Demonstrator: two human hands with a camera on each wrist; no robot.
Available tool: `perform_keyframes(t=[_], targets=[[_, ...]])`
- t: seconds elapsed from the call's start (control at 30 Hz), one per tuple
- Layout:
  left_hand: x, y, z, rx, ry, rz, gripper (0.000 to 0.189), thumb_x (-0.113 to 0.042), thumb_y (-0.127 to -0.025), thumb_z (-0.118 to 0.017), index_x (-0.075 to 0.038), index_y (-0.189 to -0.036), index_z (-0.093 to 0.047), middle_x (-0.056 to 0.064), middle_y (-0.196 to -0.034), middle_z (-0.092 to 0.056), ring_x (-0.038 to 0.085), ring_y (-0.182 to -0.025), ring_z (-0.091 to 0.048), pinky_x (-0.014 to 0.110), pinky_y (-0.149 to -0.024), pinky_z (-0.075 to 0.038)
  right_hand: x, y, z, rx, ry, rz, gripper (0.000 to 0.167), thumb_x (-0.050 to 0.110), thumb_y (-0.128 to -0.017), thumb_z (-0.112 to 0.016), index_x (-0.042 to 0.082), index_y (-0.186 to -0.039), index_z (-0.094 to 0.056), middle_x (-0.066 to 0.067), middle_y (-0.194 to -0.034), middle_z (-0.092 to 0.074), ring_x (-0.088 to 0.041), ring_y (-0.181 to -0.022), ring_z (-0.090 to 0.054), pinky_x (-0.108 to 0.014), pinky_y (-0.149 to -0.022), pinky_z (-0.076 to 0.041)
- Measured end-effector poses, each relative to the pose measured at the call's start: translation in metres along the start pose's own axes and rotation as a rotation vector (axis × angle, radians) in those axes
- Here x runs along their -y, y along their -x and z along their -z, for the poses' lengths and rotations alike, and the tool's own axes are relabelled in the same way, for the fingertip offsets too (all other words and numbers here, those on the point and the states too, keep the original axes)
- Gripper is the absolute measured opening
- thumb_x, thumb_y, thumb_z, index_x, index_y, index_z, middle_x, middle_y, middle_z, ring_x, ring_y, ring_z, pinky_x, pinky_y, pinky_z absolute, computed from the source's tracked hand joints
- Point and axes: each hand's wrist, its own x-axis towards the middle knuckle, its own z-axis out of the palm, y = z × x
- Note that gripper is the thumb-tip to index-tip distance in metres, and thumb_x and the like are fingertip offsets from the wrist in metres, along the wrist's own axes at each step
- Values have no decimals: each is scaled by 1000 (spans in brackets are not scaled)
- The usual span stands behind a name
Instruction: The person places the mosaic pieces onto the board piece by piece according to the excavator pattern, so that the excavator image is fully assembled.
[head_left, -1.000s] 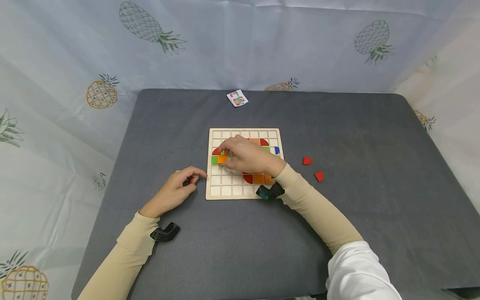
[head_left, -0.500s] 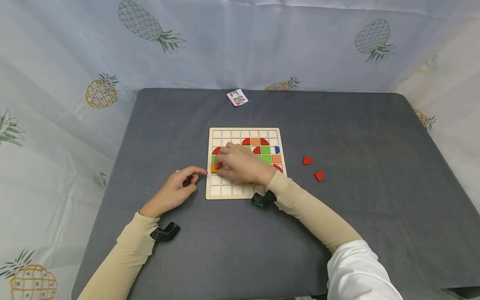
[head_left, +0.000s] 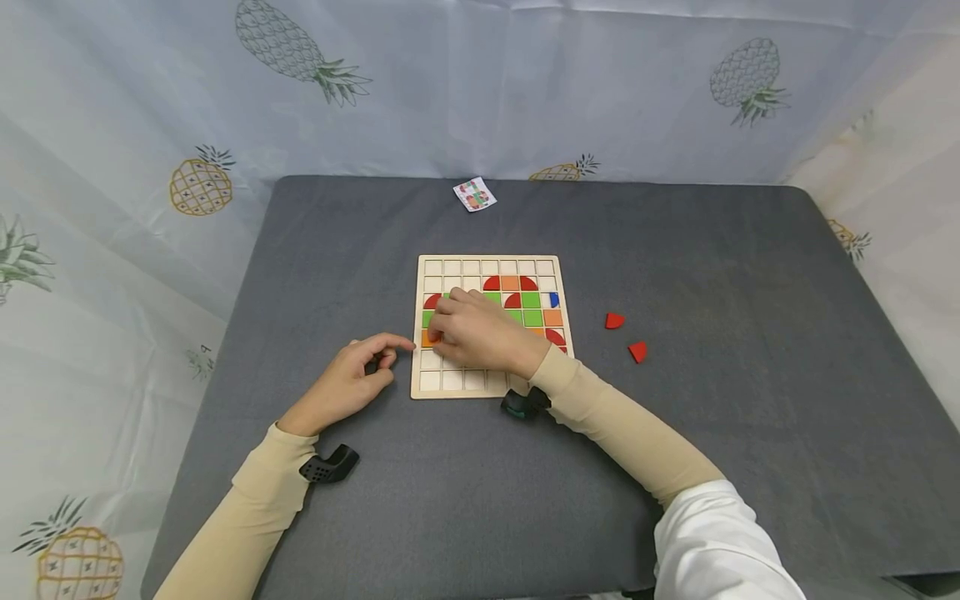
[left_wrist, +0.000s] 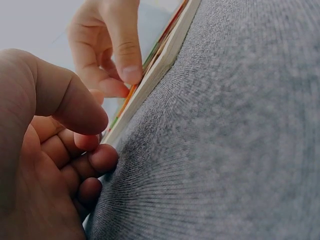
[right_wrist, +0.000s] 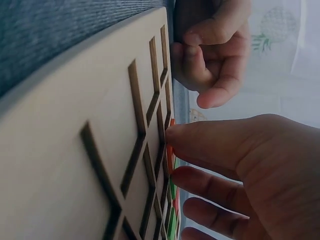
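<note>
A wooden grid board [head_left: 442, 381] lies on the table, with red quarter-round, green square and orange square tiles set in several cells. My right hand [head_left: 480, 329] is over the board's left side. Its thumb and index finger pinch an orange square tile [head_left: 426, 340], which sits in a cell of the leftmost column; in the left wrist view the tile [left_wrist: 131, 93] shows as a thin orange edge. My left hand [head_left: 348, 375] rests on the table, index finger reaching to the board's left edge and the other fingers loosely curled. It holds nothing. My right hand hides some middle cells.
Two loose red quarter-round tiles [head_left: 615, 321] lie right of the board on the dark grey table [head_left: 735, 400]. A small printed pattern card [head_left: 475, 195] lies near the far edge. A pineapple-print curtain [head_left: 525, 83] hangs behind.
My right hand has brought the orange tile down and left, from above the board into a cell below the green one at the left edge. My left hand has stayed in place.
</note>
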Motion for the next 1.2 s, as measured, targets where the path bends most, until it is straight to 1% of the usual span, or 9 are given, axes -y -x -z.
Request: perform_keyframes(t=[0.27,0.37,0.57,0.7,0.8,0.9,1.03,1.13,1.2], targets=[[0,-1,-1,-6,-11,-16,38,8,-87,-58,-16,-114,-67,-6,-78,-45,9,-66,-38,31,-79,-26,-7,4,12,23,-93,-33,16,23,-96,-67,17,-107,-76,2,-106,-70,-19,-98,-58,-32,-89,-49],[0,-2,-1,-6,-4,-30,38,9,-86,-58,-16,-114,-68,-6,-78,-45,8,-65,-38,30,-77,-27,-12,6,23,23,-154,-51,18,23,-97,-67,14,-110,-75,0,-107,-71,-19,-98,-58,-33,-90,-50],[0,-1,0,9,4,-18,37,7,-90,-56,-17,-116,-67,-5,-79,-44,9,-64,-37,30,-75,-28,-23,14,49,16,-249,-100,22,23,-97,-67,12,-115,-74,-2,-115,-72,-21,-103,-59,-34,-91,-50],[0,-1,0,11,0,-32,36,7,-90,-56,-17,-114,-67,-5,-78,-44,8,-64,-38,29,-72,-30,-29,23,67,-14,-269,-132,24,25,-98,-68,11,-116,-74,-3,-115,-72,-22,-103,-59,-35,-91,-49],[0,0,-1,10,-12,-60,35,8,-89,-57,-17,-110,-69,-6,-78,-44,8,-67,-40,28,-73,-29,-33,33,80,-58,-267,-161,23,26,-98,-68,12,-116,-73,-2,-111,-71,-20,-98,-57,-34,-84,-48],[2,1,-2,6,-16,-92,34,8,-89,-57,-18,-108,-70,-6,-80,-46,8,-72,-44,29,-76,-29,-38,42,90,-93,-266,-196,24,27,-98,-68,13,-117,-72,0,-109,-70,-17,-99,-56,-34,-84,-49],[3,1,-2,-10,0,-126,38,11,-86,-58,-17,-108,-72,-4,-93,-59,9,-84,-51,29,-83,-33,-46,55,101,-123,-306,-251,24,25,-99,-67,13,-119,-71,1,-110,-69,-19,-106,-58,-38,-92,-51],[3,0,-2,-10,27,-133,40,13,-84,-58,-17,-106,-72,-1,-112,-65,12,-96,-54,32,-90,-33,-52,62,107,-139,-324,-288,23,25,-100,-65,14,-120,-70,1,-112,-68,-18,-108,-58,-39,-94,-51],[3,0,-3,-2,40,-126,40,15,-83,-56,-17,-103,-71,1,-124,-65,15,-106,-54,36,-96,-30,-56,66,109,-151,-327,-304,23,24,-100,-65,14,-120,-70,1,-112,-68,-18,-107,-58,-39,-93,-51]])
